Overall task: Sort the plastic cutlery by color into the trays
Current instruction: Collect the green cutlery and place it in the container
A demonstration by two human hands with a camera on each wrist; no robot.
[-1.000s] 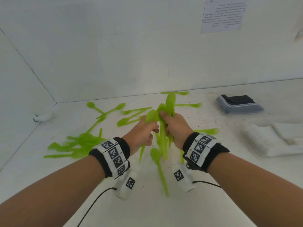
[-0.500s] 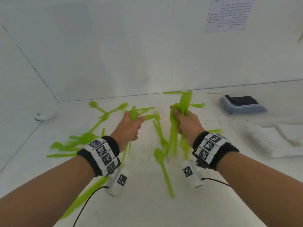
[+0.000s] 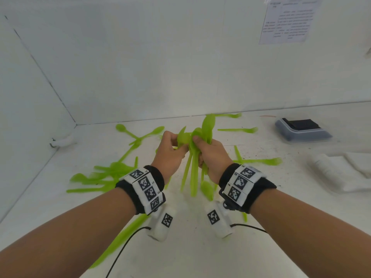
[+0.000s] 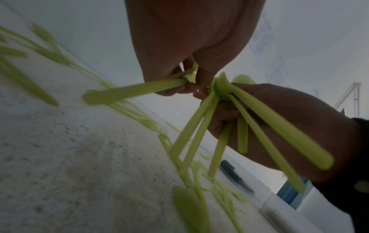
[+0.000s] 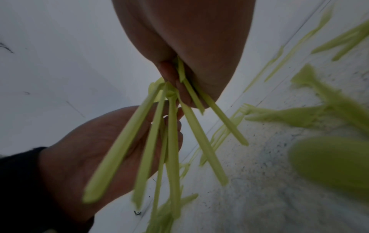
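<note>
Both forearms reach forward from the bottom corners of the head view and meet at the middle, held above the white table [image 3: 200, 247]. The right hand [image 3: 210, 155] is clenched around a bundle of green cutlery [image 3: 193, 169], thumb pressed on the spoon bowls at its 12 o'clock end while the handles fan downward toward 6 o'clock; in the right wrist view the handles splay out from the curled fingers [image 5: 171, 74]. The left hand [image 3: 170, 151] sits just beside it at 9 o'clock, knuckles toward the camera, its fingers curled round a single green piece [image 4: 135, 91] — the left wrist view shows that piece's handle sticking out sideways toward 9 o'clock, its head tucked into the fist against the bundle. The two hands touch at the fingertips. Both wrists wear black bands with white marker blocks. The cutlery is translucent lime green, thin and flat-handled, blurred at its free ends. More green pieces lie loose on the table: a heap [image 3: 104, 177] at 9 o'clock of the hands, a few spoons at 10 o'clock, a fork [image 3: 239, 129] at 1 o'clock and another fork [image 3: 263, 161] at 3 o'clock. Well apart at 2 o'clock rests a grey tray [image 3: 303, 133] with something dark in it — and at 3 o'clock white trays [image 3: 341, 173].
</note>
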